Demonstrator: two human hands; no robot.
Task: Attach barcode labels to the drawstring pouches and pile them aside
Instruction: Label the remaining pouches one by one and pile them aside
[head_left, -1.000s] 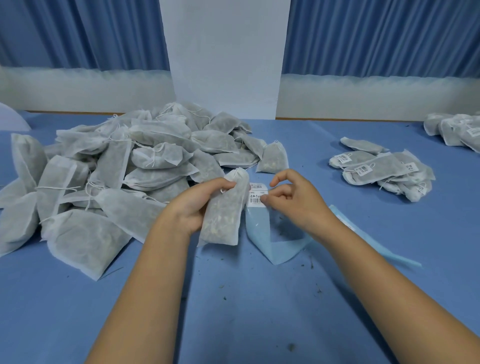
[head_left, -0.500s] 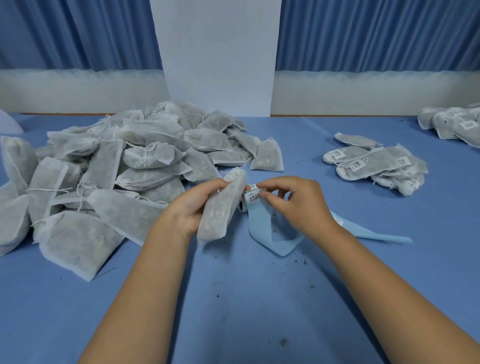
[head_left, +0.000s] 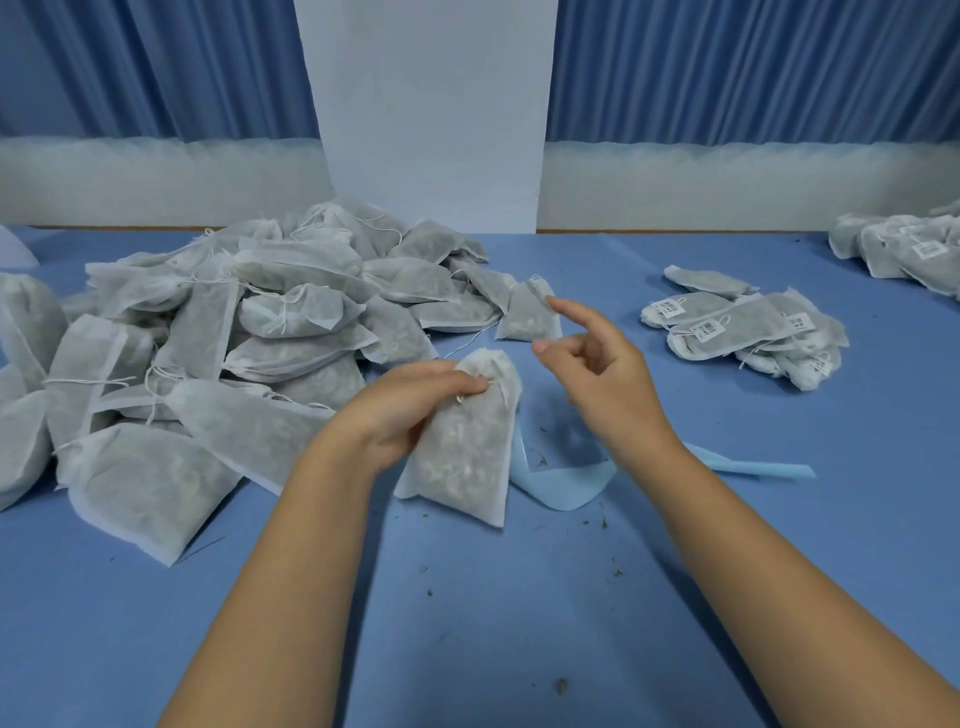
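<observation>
The right hand (head_left: 608, 384), which was pinching the label, now lifts away spread and empty while the left hand (head_left: 410, 410) grips the pouch (head_left: 462, 462) by its neck at mid-bench (head_left: 519, 597); probably labelled, ready for piling.

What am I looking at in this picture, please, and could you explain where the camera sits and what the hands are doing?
There is no machine here: a person works with bare hands, and the single camera is worn on the head, looking forward and down. The two forearms reaching in from below are the wearer's own. The left hand grips a white drawstring pouch near its gathered top, the fingers curled round it. The right hand is raised beside it, loosely open, with nothing visible in it. On the blue table, a big heap of pouches showing no labels lies to the left, a smaller pile of labelled pouches to the right, and a light-blue strip lies curled near the hands. No label shows on the held pouch.
</observation>
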